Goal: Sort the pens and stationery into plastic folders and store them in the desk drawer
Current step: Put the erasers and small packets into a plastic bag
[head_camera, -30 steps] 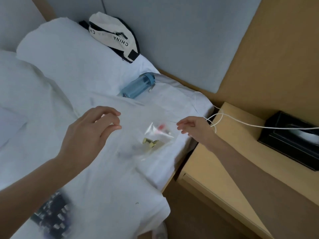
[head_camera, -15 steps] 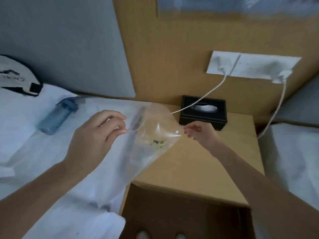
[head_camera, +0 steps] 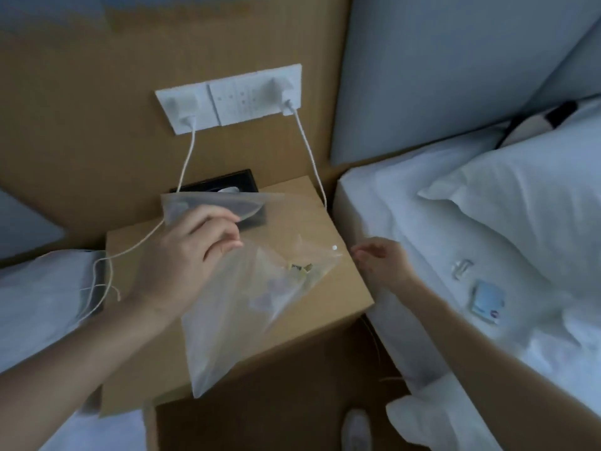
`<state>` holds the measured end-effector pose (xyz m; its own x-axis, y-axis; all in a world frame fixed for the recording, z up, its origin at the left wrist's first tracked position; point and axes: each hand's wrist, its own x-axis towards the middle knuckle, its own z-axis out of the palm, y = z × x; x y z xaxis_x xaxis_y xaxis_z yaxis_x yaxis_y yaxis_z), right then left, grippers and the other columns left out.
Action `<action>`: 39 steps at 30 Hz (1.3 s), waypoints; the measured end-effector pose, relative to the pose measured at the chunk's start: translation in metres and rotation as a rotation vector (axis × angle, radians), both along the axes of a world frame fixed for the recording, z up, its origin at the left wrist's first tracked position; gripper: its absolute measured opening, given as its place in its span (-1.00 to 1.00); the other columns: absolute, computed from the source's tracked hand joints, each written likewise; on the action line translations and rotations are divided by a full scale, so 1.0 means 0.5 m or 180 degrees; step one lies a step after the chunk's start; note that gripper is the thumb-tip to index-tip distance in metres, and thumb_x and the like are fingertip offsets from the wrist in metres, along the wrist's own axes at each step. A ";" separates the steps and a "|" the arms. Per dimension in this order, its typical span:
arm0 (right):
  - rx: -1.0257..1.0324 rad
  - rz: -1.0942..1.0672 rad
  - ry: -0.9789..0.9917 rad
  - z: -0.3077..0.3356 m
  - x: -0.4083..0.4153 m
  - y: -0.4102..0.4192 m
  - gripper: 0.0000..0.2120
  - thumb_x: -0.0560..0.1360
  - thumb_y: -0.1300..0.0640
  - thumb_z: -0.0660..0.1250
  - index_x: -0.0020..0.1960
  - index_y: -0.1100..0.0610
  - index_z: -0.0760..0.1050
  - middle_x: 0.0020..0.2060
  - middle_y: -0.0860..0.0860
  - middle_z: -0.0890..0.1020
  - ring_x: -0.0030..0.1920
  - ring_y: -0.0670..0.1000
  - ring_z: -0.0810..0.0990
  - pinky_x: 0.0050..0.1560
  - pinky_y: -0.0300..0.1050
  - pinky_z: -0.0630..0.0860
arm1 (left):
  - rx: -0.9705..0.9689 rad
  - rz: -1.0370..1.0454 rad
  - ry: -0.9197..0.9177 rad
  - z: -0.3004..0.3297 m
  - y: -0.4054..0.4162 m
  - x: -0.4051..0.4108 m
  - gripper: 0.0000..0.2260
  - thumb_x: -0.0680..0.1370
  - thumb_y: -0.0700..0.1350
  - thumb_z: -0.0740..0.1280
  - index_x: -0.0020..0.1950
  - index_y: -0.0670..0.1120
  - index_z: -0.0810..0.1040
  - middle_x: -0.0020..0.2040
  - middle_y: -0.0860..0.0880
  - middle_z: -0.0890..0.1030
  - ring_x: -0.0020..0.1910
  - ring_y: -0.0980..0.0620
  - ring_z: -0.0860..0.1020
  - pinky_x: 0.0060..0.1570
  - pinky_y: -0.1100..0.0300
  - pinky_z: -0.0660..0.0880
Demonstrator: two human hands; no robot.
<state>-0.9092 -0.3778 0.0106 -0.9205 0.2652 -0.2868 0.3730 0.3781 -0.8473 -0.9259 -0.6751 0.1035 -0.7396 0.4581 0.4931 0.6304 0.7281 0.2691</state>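
You hold the clear plastic folder above the wooden nightstand, tilted, its long edge running down toward you. Its flap is folded open at the top; a white snap button marks the right corner. Inside lie small yellowish stationery pieces; their exact kind cannot be told.
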 end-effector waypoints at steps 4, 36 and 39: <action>-0.0038 -0.0347 -0.0004 -0.018 0.063 0.081 -0.74 0.48 0.35 0.31 -0.24 0.02 0.57 -0.24 0.02 0.63 -0.23 -0.03 0.56 -0.21 -0.22 0.44 | -0.0035 -0.0403 -0.0070 -0.017 0.087 -0.017 -0.68 0.55 0.03 0.22 -0.17 -0.18 0.61 -0.02 -0.05 0.60 -0.15 0.02 0.56 -0.27 0.11 0.53; 0.1845 -0.0249 -0.1051 -0.252 0.061 0.417 -0.36 0.41 0.21 0.41 0.43 0.09 0.25 0.44 0.06 0.25 0.42 0.13 0.18 0.38 -0.05 0.06 | -0.0250 -0.0880 -0.0480 -0.119 0.412 -0.128 -0.75 0.51 0.00 0.27 -0.19 -0.16 0.60 0.01 0.03 0.56 -0.08 0.10 0.51 -0.33 0.03 0.56; 0.2016 -0.0278 -0.0940 -0.252 0.057 0.419 -0.53 0.42 0.20 0.37 0.31 0.08 0.39 0.31 0.06 0.40 0.30 0.15 0.31 0.26 -0.04 0.15 | -0.0285 -0.0853 -0.0569 -0.125 0.410 -0.124 -0.74 0.51 0.00 0.26 -0.19 -0.16 0.60 0.02 0.01 0.58 -0.08 0.11 0.51 -0.31 0.01 0.57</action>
<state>-0.8808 -0.1682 -0.1155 -0.7957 0.5331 -0.2873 0.6049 0.7235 -0.3327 -0.9878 -0.4702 0.0412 -0.6581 0.6836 0.3155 0.7513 0.5686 0.3350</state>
